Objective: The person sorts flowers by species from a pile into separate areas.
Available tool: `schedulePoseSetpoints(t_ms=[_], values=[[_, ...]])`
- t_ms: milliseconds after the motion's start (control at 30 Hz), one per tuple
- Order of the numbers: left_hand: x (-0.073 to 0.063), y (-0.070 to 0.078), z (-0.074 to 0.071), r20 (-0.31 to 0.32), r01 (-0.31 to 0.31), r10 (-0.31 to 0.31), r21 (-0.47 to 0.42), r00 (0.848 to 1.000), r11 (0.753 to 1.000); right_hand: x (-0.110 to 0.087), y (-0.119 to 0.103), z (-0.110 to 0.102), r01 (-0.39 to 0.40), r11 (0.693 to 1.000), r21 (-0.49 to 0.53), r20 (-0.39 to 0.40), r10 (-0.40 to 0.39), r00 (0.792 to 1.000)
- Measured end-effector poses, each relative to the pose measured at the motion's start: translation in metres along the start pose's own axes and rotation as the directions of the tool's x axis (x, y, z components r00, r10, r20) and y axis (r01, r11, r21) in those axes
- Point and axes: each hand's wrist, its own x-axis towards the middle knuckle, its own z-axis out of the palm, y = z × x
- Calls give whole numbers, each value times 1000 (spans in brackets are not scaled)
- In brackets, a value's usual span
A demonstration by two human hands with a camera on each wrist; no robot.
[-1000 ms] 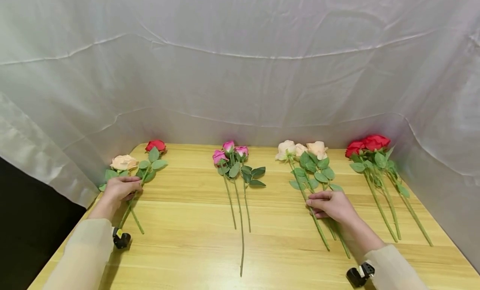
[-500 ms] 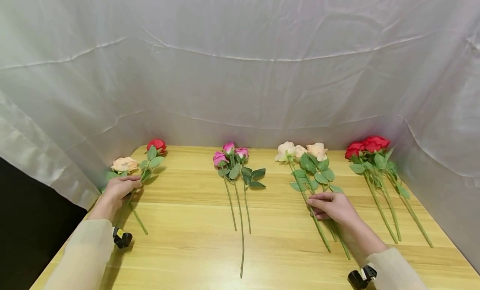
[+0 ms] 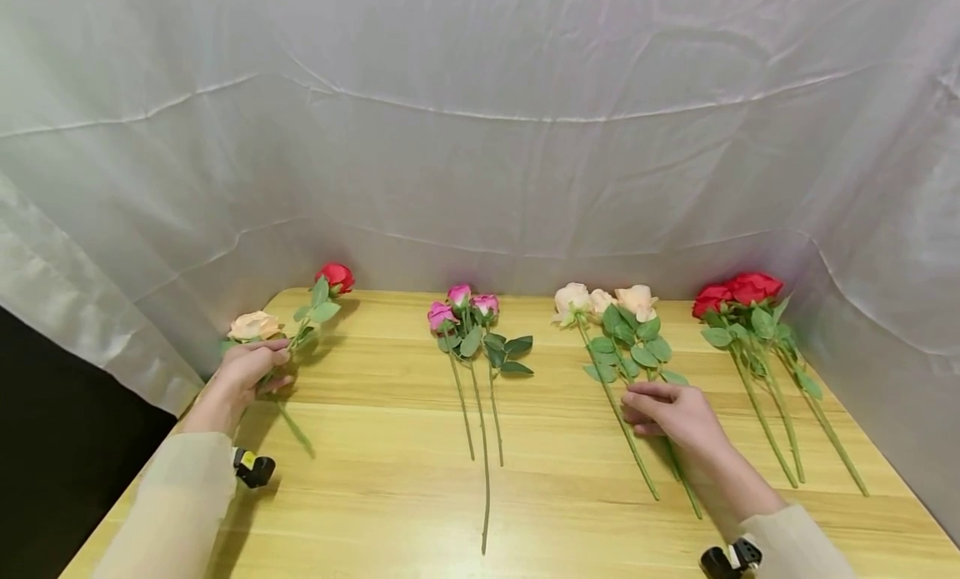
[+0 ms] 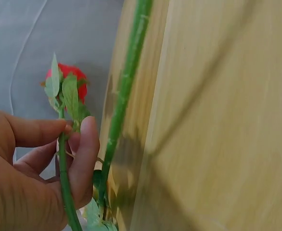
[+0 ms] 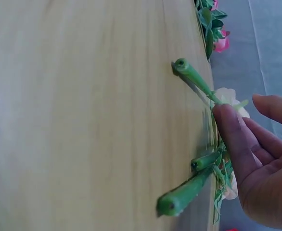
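Note:
My left hand [image 3: 251,369] pinches the stem of a red rose [image 3: 336,277], raised above the table at the left. In the left wrist view its green stem [image 4: 63,166] runs between thumb and fingers. A peach rose [image 3: 255,326] lies just beyond that hand, partly hidden by it. My right hand [image 3: 678,414] hovers over the stems of several pale peach roses [image 3: 636,301]. The right wrist view shows thumb and forefinger apart, the thumb beside one stem [image 5: 191,74]; contact there cannot be made out.
Several pink roses [image 3: 459,296] lie mid-table, one stem reaching far forward. More red roses [image 3: 753,288] lie at the right. Grey cloth [image 3: 480,171] hangs along the back and sides of the wooden table [image 3: 360,496].
The left hand has lifted the red rose and shifted it to the right, its head rising off the table. My right hand has edged right, its fingertips moving away from the nearest stem.

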Motion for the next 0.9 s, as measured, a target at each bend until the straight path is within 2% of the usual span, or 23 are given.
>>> schedulePoseSetpoints(t_ms=[167,433,567,767,900], values=[[2,1,7,-33,-15,13,-79,999,997,-1,-3,1,2,1000,13,-8,-2,1000],[0,11,21,-47,-77,73,-76,996,994,-1,-5,4,25,999,27,-16,-24,1000],[1,18,29,-51,-107,101,-119,994,987,-2,-9,8,57,998,13,-30,-57,998],[-1,32,47,-56,-138,128,-244,990,960,-4,-21,16,135,990,37,-44,-134,990],[-4,42,60,-59,-123,109,-369,992,921,-6,-31,26,192,980,59,-50,-190,981]])
